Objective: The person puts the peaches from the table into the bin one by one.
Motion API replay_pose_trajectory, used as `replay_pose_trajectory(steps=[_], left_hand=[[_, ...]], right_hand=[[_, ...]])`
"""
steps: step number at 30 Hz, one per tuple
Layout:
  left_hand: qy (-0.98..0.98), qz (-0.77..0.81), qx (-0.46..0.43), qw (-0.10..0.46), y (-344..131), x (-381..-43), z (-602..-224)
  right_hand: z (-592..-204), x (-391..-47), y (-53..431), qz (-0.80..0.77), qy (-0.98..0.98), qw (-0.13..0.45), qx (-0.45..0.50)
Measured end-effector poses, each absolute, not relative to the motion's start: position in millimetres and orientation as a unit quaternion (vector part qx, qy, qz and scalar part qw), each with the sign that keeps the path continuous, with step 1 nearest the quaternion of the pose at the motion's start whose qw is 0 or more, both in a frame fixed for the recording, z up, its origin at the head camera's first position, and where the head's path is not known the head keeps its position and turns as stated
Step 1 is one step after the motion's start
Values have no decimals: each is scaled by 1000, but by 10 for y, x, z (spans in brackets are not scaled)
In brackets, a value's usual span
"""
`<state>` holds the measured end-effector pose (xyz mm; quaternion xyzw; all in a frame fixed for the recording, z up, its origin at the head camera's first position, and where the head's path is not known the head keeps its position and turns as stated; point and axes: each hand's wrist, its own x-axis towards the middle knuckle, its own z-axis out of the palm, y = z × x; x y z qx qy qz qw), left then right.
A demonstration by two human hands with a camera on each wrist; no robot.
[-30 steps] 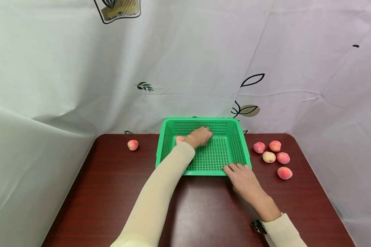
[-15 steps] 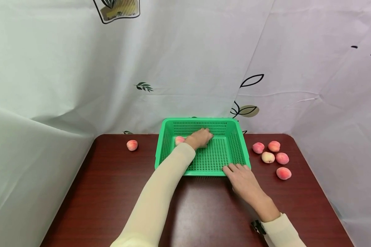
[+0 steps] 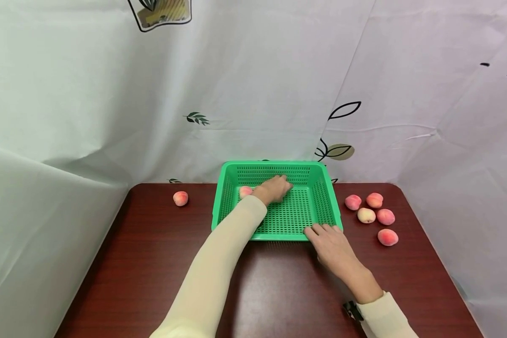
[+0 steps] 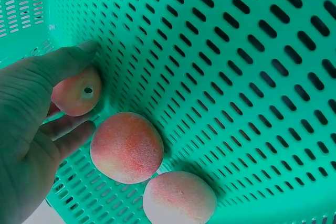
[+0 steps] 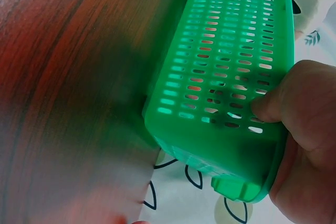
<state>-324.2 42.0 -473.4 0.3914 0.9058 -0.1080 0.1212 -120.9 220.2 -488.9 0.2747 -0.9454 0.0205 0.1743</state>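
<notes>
My left hand (image 3: 273, 188) reaches into the green plastic basket (image 3: 219, 197). In the left wrist view its thumb and fingers hold a peach (image 4: 76, 94) at the basket's wall. Two more peaches lie beside it along that wall: a redder peach (image 4: 127, 148) near the fingertips and a paler peach (image 4: 179, 199) farther off. From the head, only one peach (image 3: 245, 191) shows inside, left of the hand; the rest are hidden by the hand and sleeve. My right hand (image 3: 333, 246) grips the basket's near right corner, the thumb pressing its outer wall in the right wrist view.
Several peaches (image 3: 366, 215) lie on the dark red table (image 3: 152, 263) to the right of the basket. A single peach (image 3: 180, 198) sits to its left. White patterned cloth (image 3: 257, 94) hangs behind the table and along both sides.
</notes>
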Motion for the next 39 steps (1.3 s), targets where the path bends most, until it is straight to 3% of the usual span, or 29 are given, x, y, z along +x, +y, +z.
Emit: replay_pose_trajectory(steps=[26,39], left_hand=[[916,-56,375,129,385,-3211,-4647],[925,-10,362,117,248,-3193,-4340]], right_hand=[[-4886,-1205,2202,18,-943,181,278],[-4864,-1201,2181,15,-946,172,274]])
